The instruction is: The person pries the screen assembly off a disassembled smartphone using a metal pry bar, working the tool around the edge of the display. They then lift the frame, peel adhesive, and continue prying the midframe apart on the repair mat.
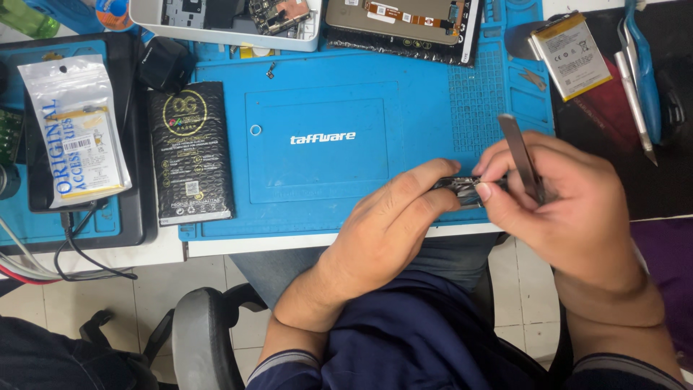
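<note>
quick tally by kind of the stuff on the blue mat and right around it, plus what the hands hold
Opened phones, backs off: 2 (white one, dark one)
Loose battery: 1
Black bubble pouch: 1
Clear packet with a part inside: 1
Tweezers: 2 (in the right hand, lying at right)
Small dark part held by both hands: 1
Total: 8

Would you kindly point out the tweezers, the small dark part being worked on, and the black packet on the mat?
tweezers [521, 155]: head view, middle of the metal blade.
small dark part [462, 189]: head view, exposed middle between the hands.
black packet [190, 153]: head view, centre of its face.
</note>
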